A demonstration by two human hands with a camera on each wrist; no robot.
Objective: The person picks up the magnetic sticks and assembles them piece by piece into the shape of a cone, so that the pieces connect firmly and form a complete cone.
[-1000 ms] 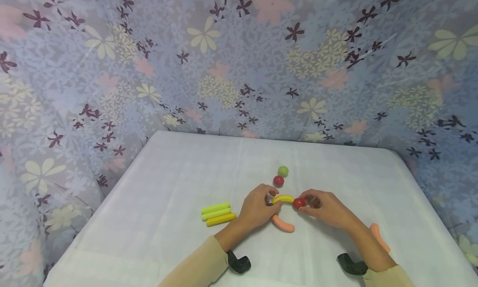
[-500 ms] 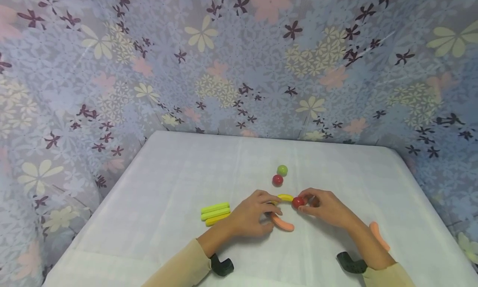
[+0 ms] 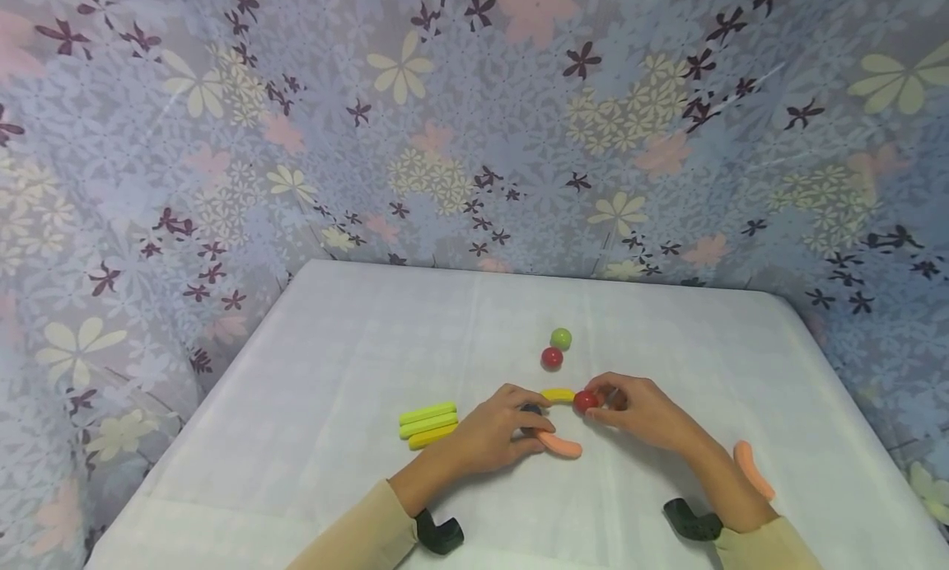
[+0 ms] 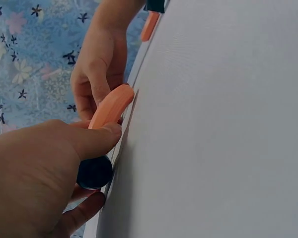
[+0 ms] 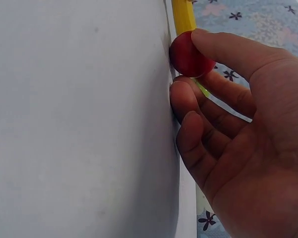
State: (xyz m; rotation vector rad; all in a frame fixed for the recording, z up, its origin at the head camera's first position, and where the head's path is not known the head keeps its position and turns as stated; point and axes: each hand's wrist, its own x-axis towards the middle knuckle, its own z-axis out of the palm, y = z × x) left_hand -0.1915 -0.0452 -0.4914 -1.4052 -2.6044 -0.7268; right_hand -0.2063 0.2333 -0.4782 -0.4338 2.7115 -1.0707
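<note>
In the head view the left hand (image 3: 493, 430) pinches an orange curved piece (image 3: 559, 445), its thumb against it in the left wrist view. A dark blue ball (image 4: 95, 172) sits beside that piece, within the left fingers. The right hand (image 3: 641, 409) pinches a red ball (image 3: 585, 401) between thumb and finger, also seen in the right wrist view as a red ball (image 5: 189, 54). Between the hands lies a yellow curved piece (image 3: 558, 394), its right end against the red ball and its left end by the left fingertips.
Behind the hands, a green ball (image 3: 561, 338) touches another red ball (image 3: 552, 358). Two light green sticks (image 3: 427, 419) and a yellow stick (image 3: 432, 436) lie left of the left hand. Another orange piece (image 3: 752, 469) lies by the right forearm on the white table (image 3: 356, 331).
The left hand has moved from the yellow piece to the orange one. The right hand, red ball and yellow piece have shifted slightly left; the orange piece has also shifted a little left.
</note>
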